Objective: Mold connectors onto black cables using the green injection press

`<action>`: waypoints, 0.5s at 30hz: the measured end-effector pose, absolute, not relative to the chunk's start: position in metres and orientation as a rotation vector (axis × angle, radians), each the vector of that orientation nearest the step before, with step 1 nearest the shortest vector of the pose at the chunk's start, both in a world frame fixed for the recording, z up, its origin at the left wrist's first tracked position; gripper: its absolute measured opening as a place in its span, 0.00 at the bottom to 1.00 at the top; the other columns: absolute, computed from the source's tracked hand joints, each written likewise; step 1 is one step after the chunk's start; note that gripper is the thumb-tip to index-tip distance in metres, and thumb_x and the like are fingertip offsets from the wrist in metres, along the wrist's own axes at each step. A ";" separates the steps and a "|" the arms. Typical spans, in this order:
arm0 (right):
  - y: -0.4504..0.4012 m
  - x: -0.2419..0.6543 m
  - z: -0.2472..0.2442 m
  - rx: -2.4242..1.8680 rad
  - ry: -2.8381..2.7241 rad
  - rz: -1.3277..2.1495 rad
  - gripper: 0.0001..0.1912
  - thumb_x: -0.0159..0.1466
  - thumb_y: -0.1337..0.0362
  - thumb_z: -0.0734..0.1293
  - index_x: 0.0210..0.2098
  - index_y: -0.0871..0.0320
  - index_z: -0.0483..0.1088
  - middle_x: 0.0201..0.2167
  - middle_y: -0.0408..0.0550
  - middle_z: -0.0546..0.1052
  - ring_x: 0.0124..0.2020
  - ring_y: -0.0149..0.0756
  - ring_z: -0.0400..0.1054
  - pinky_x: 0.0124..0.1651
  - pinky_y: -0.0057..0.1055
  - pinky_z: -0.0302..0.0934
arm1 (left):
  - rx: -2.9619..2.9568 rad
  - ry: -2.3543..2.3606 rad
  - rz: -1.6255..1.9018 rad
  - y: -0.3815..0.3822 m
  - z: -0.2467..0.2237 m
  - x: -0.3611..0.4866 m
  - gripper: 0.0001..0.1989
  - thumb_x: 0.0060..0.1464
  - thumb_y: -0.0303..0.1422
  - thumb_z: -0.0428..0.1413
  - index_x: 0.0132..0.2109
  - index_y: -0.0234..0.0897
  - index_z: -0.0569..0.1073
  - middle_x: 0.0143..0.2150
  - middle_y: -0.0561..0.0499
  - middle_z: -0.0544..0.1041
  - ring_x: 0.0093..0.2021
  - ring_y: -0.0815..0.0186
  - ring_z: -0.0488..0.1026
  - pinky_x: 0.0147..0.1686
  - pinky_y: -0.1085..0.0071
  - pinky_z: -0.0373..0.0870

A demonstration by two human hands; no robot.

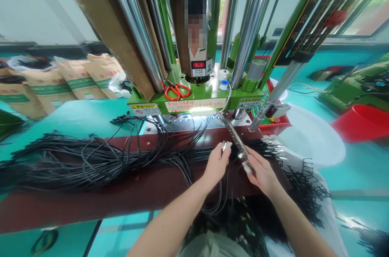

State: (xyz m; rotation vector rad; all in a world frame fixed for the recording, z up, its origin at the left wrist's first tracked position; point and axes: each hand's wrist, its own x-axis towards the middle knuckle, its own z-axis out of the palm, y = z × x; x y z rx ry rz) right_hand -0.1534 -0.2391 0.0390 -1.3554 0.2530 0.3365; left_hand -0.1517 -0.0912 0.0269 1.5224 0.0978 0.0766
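Observation:
My left hand (217,164) is closed on a small metal connector piece (225,146) above the dark red work surface (121,200). Just to its right, my right hand (261,170) grips the near end of a long metal bar (235,135), which slants up and left toward the press. A large bundle of black cables (100,160) lies across the surface behind and left of my hands. Silvery cable ends (273,147) fan out to the right of the bar.
A green press (146,98) with steel columns stands in front, carrying red-handled scissors (177,92) and a blue tape roll (224,84). Paper sacks (75,77) stand at left. At right are a white basin (313,135) and a red bucket (361,123).

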 end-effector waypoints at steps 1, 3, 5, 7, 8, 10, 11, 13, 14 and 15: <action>-0.239 -0.153 0.040 -1.359 0.234 0.349 0.26 0.51 0.53 0.70 0.48 0.52 0.67 0.23 0.41 0.67 0.18 0.22 0.54 0.15 0.17 0.44 | 1.587 0.048 0.087 -0.091 0.028 -0.152 0.10 0.52 0.38 0.50 0.28 0.36 0.64 0.21 0.57 0.63 0.22 0.74 0.58 0.25 0.77 0.56; -0.240 -0.153 0.040 -1.380 0.197 0.377 0.27 0.52 0.52 0.69 0.49 0.52 0.66 0.20 0.40 0.65 0.15 0.21 0.51 0.13 0.17 0.41 | 1.663 -0.017 0.106 -0.091 0.030 -0.152 0.09 0.50 0.35 0.51 0.26 0.35 0.64 0.24 0.55 0.65 0.26 0.72 0.60 0.29 0.76 0.57; -0.240 -0.153 0.041 -1.410 0.164 0.405 0.27 0.53 0.51 0.68 0.50 0.53 0.66 0.17 0.38 0.63 0.14 0.21 0.48 0.12 0.17 0.39 | 1.674 -0.023 0.086 -0.090 0.031 -0.152 0.08 0.50 0.34 0.51 0.26 0.34 0.65 0.25 0.55 0.66 0.27 0.72 0.60 0.30 0.75 0.57; -0.241 -0.153 0.040 -1.429 0.141 0.421 0.26 0.54 0.51 0.67 0.50 0.53 0.66 0.16 0.38 0.62 0.13 0.20 0.47 0.12 0.18 0.39 | 1.667 -0.010 0.042 -0.089 0.031 -0.151 0.09 0.49 0.34 0.51 0.26 0.34 0.65 0.24 0.55 0.65 0.26 0.72 0.59 0.29 0.75 0.57; -0.242 -0.153 0.039 -1.435 0.136 0.422 0.27 0.54 0.51 0.67 0.50 0.54 0.65 0.16 0.38 0.63 0.13 0.21 0.48 0.12 0.18 0.39 | 1.666 -0.003 0.026 -0.089 0.030 -0.151 0.09 0.49 0.35 0.51 0.26 0.34 0.65 0.23 0.55 0.65 0.26 0.72 0.59 0.28 0.75 0.56; -0.243 -0.153 0.037 -1.466 0.118 0.421 0.29 0.54 0.50 0.67 0.51 0.54 0.64 0.17 0.39 0.64 0.13 0.21 0.47 0.12 0.19 0.39 | 1.664 0.005 0.010 -0.088 0.028 -0.151 0.10 0.49 0.36 0.52 0.25 0.33 0.66 0.23 0.55 0.65 0.25 0.72 0.59 0.28 0.76 0.56; -0.243 -0.153 0.035 -1.496 0.098 0.416 0.30 0.54 0.49 0.66 0.52 0.55 0.64 0.18 0.40 0.65 0.13 0.21 0.48 0.11 0.19 0.40 | 1.658 0.009 0.010 -0.088 0.027 -0.151 0.11 0.49 0.36 0.52 0.25 0.33 0.66 0.22 0.55 0.65 0.25 0.72 0.59 0.27 0.76 0.56; -0.243 -0.154 0.032 -1.580 0.025 0.413 0.31 0.54 0.47 0.65 0.53 0.55 0.63 0.20 0.42 0.66 0.14 0.23 0.50 0.12 0.20 0.43 | 1.637 0.022 0.009 -0.087 0.024 -0.152 0.12 0.48 0.37 0.52 0.24 0.33 0.65 0.21 0.56 0.64 0.23 0.73 0.58 0.26 0.76 0.55; -0.243 -0.154 0.031 -1.620 -0.018 0.412 0.31 0.55 0.47 0.64 0.54 0.55 0.62 0.21 0.43 0.66 0.15 0.24 0.52 0.13 0.20 0.46 | 1.622 0.029 0.002 -0.086 0.024 -0.152 0.12 0.48 0.37 0.53 0.24 0.33 0.64 0.20 0.57 0.63 0.22 0.74 0.57 0.25 0.76 0.55; -0.243 -0.154 0.031 -1.648 -0.048 0.411 0.31 0.55 0.47 0.64 0.54 0.55 0.62 0.21 0.43 0.66 0.16 0.25 0.53 0.14 0.20 0.47 | 1.606 0.036 -0.011 -0.086 0.023 -0.153 0.13 0.48 0.38 0.53 0.23 0.34 0.64 0.19 0.58 0.61 0.21 0.75 0.56 0.24 0.77 0.54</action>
